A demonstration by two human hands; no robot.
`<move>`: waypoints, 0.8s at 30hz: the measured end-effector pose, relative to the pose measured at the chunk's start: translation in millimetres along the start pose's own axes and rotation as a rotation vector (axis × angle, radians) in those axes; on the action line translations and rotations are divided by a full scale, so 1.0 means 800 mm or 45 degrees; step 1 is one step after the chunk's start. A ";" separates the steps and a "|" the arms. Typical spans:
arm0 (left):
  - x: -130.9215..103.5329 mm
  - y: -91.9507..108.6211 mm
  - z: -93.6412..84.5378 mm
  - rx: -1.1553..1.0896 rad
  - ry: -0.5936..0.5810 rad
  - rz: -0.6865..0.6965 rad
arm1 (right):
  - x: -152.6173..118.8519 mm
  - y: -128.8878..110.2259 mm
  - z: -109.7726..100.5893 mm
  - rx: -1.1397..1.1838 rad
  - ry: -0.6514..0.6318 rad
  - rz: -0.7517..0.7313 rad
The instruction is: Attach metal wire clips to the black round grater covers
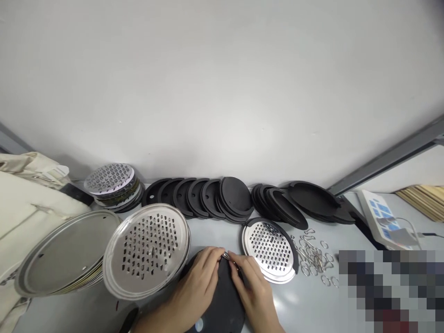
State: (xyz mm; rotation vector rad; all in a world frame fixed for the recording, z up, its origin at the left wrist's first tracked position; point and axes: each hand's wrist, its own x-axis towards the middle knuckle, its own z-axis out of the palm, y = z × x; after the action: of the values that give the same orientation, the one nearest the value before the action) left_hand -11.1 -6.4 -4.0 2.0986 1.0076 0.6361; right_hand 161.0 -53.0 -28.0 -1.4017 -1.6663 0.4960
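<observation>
- The left hand (198, 283) lies over a black disc (227, 298), fingers bent together, their tips at one end of a small metal piece (226, 255); whether they pinch it or only press on it, I cannot tell.
- The right hand (252, 286) grasps the metal piece between thumb and fingers; the piece seems to be a ring or clip, though the fingers hide much of it.
- The metal piece is at the far edge of the black disc, between the two hands; the disc lies at the near side of the grey table (298, 310).
- Left of the hands are a large grater plate (151, 252) and a stack of plain trays (69, 252); behind these stands a grater pile (110, 179).
- Right of the hands lies a small grater (271, 247) with a black rim; loose rings and clips (314, 254) are scattered just beside it.
- Black holders (236, 196) line the wall (222, 92).
</observation>
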 end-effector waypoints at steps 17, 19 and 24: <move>0.002 0.002 -0.002 0.100 0.091 0.027 | -0.001 -0.001 0.000 -0.019 0.028 -0.035; 0.002 0.004 -0.002 0.097 0.077 0.025 | -0.001 -0.001 0.001 -0.028 0.024 -0.032; 0.003 0.005 -0.001 0.063 0.057 0.021 | -0.001 0.001 0.000 -0.054 0.010 -0.053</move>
State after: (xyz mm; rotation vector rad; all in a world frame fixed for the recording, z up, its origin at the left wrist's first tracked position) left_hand -8.6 -6.1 -0.2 2.1461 1.0415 0.6757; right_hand 161.3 -53.4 -29.0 -1.3953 -1.7048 0.4332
